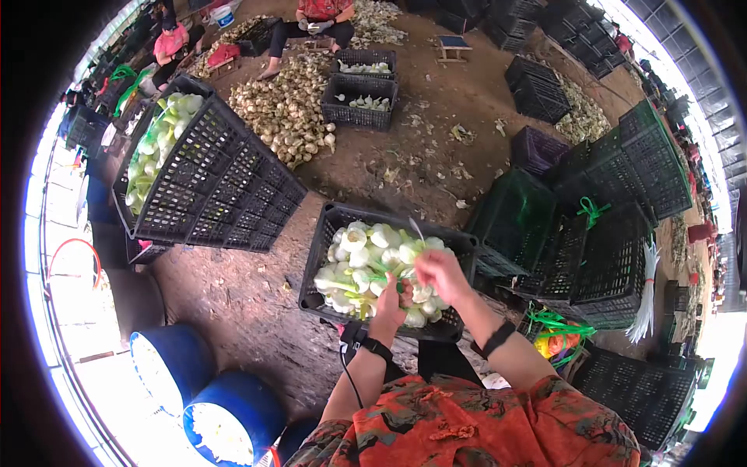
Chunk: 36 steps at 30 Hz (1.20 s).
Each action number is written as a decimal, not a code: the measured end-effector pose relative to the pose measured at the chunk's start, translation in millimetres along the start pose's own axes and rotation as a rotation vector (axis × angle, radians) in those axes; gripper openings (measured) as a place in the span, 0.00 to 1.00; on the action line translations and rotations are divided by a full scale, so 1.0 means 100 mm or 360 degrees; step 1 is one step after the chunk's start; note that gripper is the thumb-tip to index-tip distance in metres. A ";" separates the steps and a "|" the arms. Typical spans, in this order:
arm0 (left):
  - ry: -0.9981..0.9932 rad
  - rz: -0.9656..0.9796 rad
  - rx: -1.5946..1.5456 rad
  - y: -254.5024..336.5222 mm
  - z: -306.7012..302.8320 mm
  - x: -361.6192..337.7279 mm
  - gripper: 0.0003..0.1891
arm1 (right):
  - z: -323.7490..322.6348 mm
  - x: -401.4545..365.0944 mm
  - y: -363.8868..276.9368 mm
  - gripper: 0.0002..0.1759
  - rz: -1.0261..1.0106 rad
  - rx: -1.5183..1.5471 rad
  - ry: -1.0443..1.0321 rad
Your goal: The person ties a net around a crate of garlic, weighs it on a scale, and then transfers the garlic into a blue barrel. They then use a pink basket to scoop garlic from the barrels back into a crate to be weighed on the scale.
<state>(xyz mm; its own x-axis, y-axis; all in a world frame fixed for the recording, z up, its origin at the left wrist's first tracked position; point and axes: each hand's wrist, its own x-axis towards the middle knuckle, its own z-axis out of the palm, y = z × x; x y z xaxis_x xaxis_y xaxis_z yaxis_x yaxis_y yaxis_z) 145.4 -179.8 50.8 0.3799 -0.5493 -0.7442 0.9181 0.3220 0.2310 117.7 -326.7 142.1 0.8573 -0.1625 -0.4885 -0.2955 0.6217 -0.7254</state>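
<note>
Below me a black plastic crate [315, 257] is heaped with white garlic bulbs [358, 261] that carry short green stalks. My left hand [391, 305] is over the crate's near side, its fingers closed round a bright green strip [378, 278]. Close beside it, my right hand [442, 274] is closed above the bulbs on the right. A thin pale strip [417, 228] sticks up from the right fingertips. The far end of the green strip is hidden between the hands.
Stacked black crates [210, 175] with bulbs stand left; more crates [615, 257] stand right, with a hanging bundle of white strips [646, 296]. Blue barrels [241, 412] are lower left. Ahead lie a bulb pile [284, 109] and two crates [362, 101], near seated people [320, 15].
</note>
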 end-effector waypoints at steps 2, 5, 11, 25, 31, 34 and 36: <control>-0.0037 -0.0012 -0.0014 -0.02 -0.01 0.00 0.25 | 0.01 0.09 -0.19 0.05 -0.0095 -0.0009 0.0109; -0.0038 -0.0016 -0.0056 -0.01 0.03 -0.02 0.26 | 0.01 -0.10 -0.23 0.06 -0.0187 -0.0643 0.0127; 0.0385 0.0119 0.0106 0.00 0.19 -0.11 0.28 | 0.05 -0.21 0.17 0.08 -0.0444 -0.1555 -0.0492; -0.0207 0.0076 -0.0218 -0.08 0.03 -0.06 0.24 | -0.10 -0.48 0.50 0.09 -0.0055 -0.0708 0.0699; -0.0140 0.0101 -0.0099 -0.07 0.00 -0.06 0.25 | 0.07 0.11 0.49 0.07 -0.0115 -0.0176 0.0536; -0.0131 0.0139 0.0022 -0.08 -0.05 -0.02 0.24 | 0.08 0.19 0.47 0.07 -0.0028 -0.0164 0.0612; -0.0134 0.0159 0.0100 -0.06 -0.04 -0.02 0.24 | 0.02 0.26 0.50 0.07 0.0078 -0.0243 0.0638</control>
<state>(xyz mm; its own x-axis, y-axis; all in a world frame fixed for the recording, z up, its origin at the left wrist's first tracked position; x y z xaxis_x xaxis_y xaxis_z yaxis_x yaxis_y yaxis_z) 138.9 -177.6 48.4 0.4757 -0.5803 -0.6610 0.8794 0.3310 0.3423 126.2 -298.4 93.8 0.6179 -0.4393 -0.6521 -0.4165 0.5206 -0.7453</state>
